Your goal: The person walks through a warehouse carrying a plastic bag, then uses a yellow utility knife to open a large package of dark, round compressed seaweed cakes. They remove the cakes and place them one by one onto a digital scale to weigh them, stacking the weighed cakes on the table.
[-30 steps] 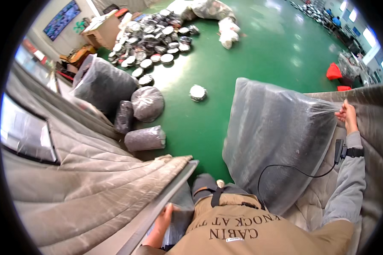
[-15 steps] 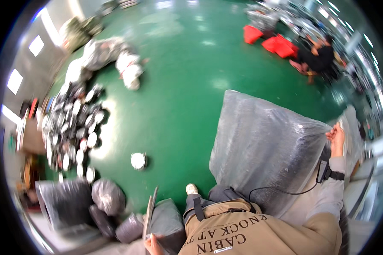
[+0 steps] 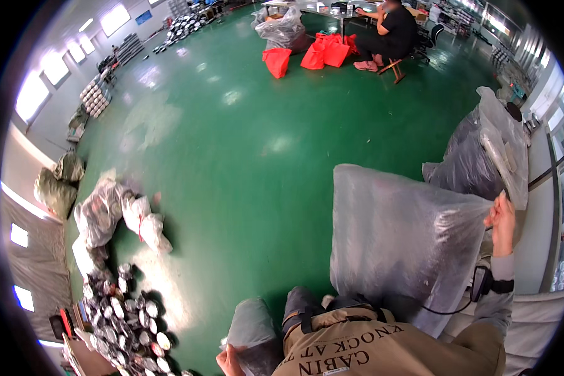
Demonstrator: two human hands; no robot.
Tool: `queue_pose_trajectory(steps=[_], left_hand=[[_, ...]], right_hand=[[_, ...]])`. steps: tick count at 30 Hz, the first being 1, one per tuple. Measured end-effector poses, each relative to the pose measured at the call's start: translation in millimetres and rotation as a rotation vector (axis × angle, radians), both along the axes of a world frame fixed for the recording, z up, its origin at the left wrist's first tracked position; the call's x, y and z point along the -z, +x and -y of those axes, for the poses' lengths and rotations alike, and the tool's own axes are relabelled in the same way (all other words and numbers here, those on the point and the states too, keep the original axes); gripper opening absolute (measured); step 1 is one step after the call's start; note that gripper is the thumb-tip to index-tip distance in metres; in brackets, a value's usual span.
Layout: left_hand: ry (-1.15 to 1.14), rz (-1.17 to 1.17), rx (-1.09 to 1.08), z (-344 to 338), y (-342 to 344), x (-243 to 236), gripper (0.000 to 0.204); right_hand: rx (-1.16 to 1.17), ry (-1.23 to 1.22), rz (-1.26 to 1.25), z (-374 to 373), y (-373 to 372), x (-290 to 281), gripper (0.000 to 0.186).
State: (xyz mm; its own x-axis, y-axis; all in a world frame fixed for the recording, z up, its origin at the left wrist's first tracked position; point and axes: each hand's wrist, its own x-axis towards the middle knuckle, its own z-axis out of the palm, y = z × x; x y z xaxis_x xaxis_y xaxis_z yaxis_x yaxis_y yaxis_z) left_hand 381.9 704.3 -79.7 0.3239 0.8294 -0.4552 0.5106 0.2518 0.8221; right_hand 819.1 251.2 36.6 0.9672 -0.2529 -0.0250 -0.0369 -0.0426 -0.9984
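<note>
My right hand (image 3: pixel 500 220) is pinched on the upper corner of a large translucent plastic bag (image 3: pixel 398 232). The bag hangs spread out in front of my right side, grey and cloudy, with whatever it holds not clear to see. At my lower left, my left hand (image 3: pixel 232 361) closes on the edge of a smaller-looking grey plastic bag (image 3: pixel 252 329), which hangs beside my leg. Its lower part is cut off by the picture edge. A black strap with a small device (image 3: pixel 480 283) sits on my right wrist, and a cable runs from it.
Dark round pieces with pale faces lie in a pile (image 3: pixel 128 319) at lower left, beside stuffed plastic sacks (image 3: pixel 103 210). Another filled bag (image 3: pixel 467 166) stands beyond my right hand. Far off, a seated person (image 3: pixel 395 31) works at a table near red bags (image 3: pixel 326 51).
My view has swung up, so more of the far room shows and the pile sits lower. Both hands keep hold of the bags; the large bag's front hangs flatter.
</note>
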Motion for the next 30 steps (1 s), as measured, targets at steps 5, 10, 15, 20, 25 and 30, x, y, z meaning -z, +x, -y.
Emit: queue_pose_trajectory(steps=[5, 10, 15, 20, 25, 30], left_hand=[[-0.012, 0.050, 0.164, -81.7, 151.9, 33.2, 0.036], [-0.071, 0.084, 0.320, -138.5, 327.0, 38.5, 0.035], [-0.048, 0.026, 0.593, -177.8, 493.6, 45.5, 0.036], [-0.078, -0.099, 0.784, -170.7, 673.0, 65.0, 0.032], [0.145, -0.108, 1.037, -98.5, 885.0, 39.2, 0.034], [-0.033, 0.007, 1.146, -28.7, 1086.9, 19.6, 0.028]], right_hand=[[0.125, -0.073, -0.027, -17.0, 69.9, 4.4, 0.038], [0.258, -0.089, -0.100, -38.6, 133.9, 25.4, 0.039], [0.358, -0.078, -0.180, -52.9, 194.1, 48.6, 0.037], [0.380, -0.011, -0.297, -52.7, 288.5, 72.3, 0.034], [0.461, 0.038, -0.335, -24.5, 416.7, 77.6, 0.036], [0.449, 0.018, -0.354, 28.8, 549.3, 63.4, 0.037]])
